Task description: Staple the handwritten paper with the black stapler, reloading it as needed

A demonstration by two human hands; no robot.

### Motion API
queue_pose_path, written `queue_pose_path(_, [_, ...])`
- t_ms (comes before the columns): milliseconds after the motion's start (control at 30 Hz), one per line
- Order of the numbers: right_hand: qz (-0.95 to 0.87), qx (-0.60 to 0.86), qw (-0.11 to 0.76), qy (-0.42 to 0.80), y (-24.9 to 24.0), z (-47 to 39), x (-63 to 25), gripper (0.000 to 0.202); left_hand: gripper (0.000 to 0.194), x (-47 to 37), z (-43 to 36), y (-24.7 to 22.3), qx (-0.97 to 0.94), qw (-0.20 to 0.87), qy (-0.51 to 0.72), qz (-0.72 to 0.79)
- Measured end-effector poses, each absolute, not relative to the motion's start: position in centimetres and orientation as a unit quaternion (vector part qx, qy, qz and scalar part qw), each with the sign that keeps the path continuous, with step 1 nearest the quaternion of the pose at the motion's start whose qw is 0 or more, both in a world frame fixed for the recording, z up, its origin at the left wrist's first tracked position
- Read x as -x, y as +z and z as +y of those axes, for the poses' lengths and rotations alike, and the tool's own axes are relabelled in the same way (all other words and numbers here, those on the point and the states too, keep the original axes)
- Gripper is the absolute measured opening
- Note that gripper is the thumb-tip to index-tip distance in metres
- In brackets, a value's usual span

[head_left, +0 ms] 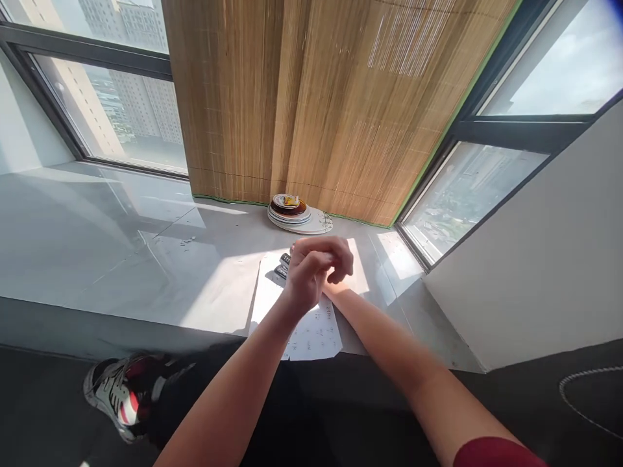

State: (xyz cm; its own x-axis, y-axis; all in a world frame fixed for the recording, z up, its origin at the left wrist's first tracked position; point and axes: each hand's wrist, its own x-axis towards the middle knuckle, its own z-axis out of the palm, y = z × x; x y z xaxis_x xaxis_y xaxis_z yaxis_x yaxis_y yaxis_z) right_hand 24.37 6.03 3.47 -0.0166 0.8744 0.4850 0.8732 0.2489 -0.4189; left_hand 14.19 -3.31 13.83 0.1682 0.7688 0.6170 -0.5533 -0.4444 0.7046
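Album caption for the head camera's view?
Left hand mostly hiding the right hand over handwritten paper, plates stacked beside a bamboo blind.

We wear a dark red sleeve (494,454) on the right arm — our left hand (307,275) is bare — with black trousers (214,366) and a grey-white shoe (115,397), black-streaked and patched red.

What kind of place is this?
Probably a wide window ledge in a room high up: there are windows, a big hanging blind, and tall buildings outside.
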Motion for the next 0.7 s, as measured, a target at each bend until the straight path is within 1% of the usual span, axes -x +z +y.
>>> queue_pose_path(33, [-0.686,0.641,0.343,-0.035,3.7,5.0,-22.5,0.048,0.032,-14.8,-4.2,13.7,-0.554,0.522,0.642,0.091])
queue_pose_path(100, [-0.502,0.771,0.313,-0.237,3.9,3.0,-18.9,0.051,0.034,-15.2,-5.1,13.0,-0.538,0.524,0.654,0.086])
queue_pose_path(133, [-0.449,0.792,0.287,-0.298,4.0,2.1,-17.2,0.049,0.035,-15.2,-5.2,12.5,-0.532,0.523,0.661,0.082])
queue_pose_path(167, [-0.444,0.79,0.271,-0.325,4.1,1.4,-15.8,0.048,0.035,-15.0,-5.1,12.0,-0.528,0.522,0.666,0.079])
queue_pose_path(267, [-0.466,0.773,0.263,-0.341,5.2,0.4,-12.5,0.046,0.033,-14.2,-4.6,10.8,-0.531,0.527,0.658,0.084])
queue_pose_path(333, [-0.39,0.801,0.26,-0.372,6.2,0.6,-11.1,0.045,0.033,-13.8,-4.3,10.5,-0.541,0.53,0.646,0.091])
queue_pose_path(433, [-0.237,0.836,0.216,-0.444,7.2,0.6,-10.6,0.042,0.033,-13.5,-4.4,10.6,-0.545,0.525,0.648,0.087])
queue_pose_path(500, [-0.266,0.821,0.188,-0.469,7.1,-0.1,-11.6,0.044,0.032,-13.5,-4.6,10.7,-0.547,0.525,0.647,0.079])
queue_pose_path(567, [-0.373,0.776,0.178,-0.477,6.3,-1.2,-13.5,0.049,0.032,-13.5,-4.8,10.6,-0.551,0.528,0.642,0.075])
queue_pose_path(633, [-0.444,0.725,0.186,-0.492,5.3,-2.1,-15.7,0.051,0.031,-13.6,-4.8,10.4,-0.553,0.528,0.64,0.073])
queue_pose_path(700, [-0.494,0.692,0.221,-0.479,4.5,-2.4,-17.7,0.052,0.03,-13.7,-4.7,10.2,-0.551,0.527,0.644,0.07])
